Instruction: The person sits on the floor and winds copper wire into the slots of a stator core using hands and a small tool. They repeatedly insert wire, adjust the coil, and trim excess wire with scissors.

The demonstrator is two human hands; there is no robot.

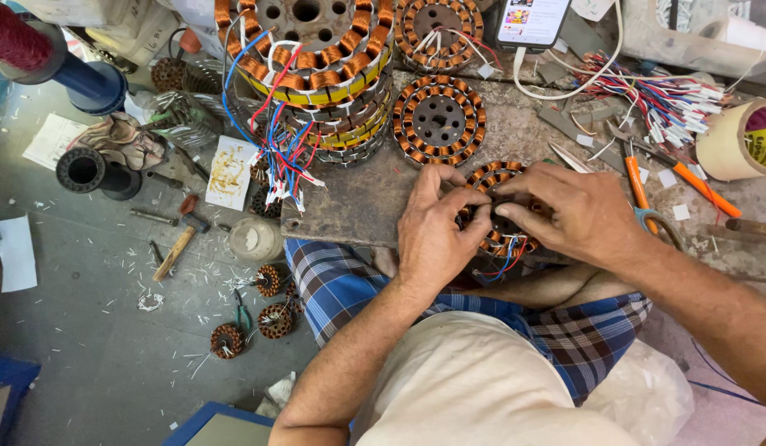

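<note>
- Right now I see my left hand (pixel 433 231) and right hand (pixel 574 211) closed together over one copper-wound stator (pixel 492 180) that lies at the near edge of the bench (pixel 350 202).
- My left hand is curled, its fingertips (pixel 474 201) pinching at the stator's middle; the palm covers the winding's left part.
- My right hand comes in from the right, fingers bent and pressed on the same stator, thumb low near the red and blue leads (pixel 505 258) that hang off the bench edge.
- I cannot tell whether either hand holds a small part between the fingertips; they are too tightly bunched.
- A second stator (pixel 438 120) lies flat just behind the held one, towards the middle of the bench.
- A tall stack of stators (pixel 317 74) stands at the far left part of the bench, with blue, red and white wires (pixel 276 157) spilling down to the left edge.
- Orange-handled scissors (pixel 647 198) lie just right of my right hand, and a roll of tape (pixel 742 140) sits by the right edge.
- A bundle of coloured leads (pixel 664 103) lies at the far right.
- Down on the floor (pixel 94 330), well left of the bench, lie a hammer (pixel 181 239) and three small wound cores (pixel 259 310).
</note>
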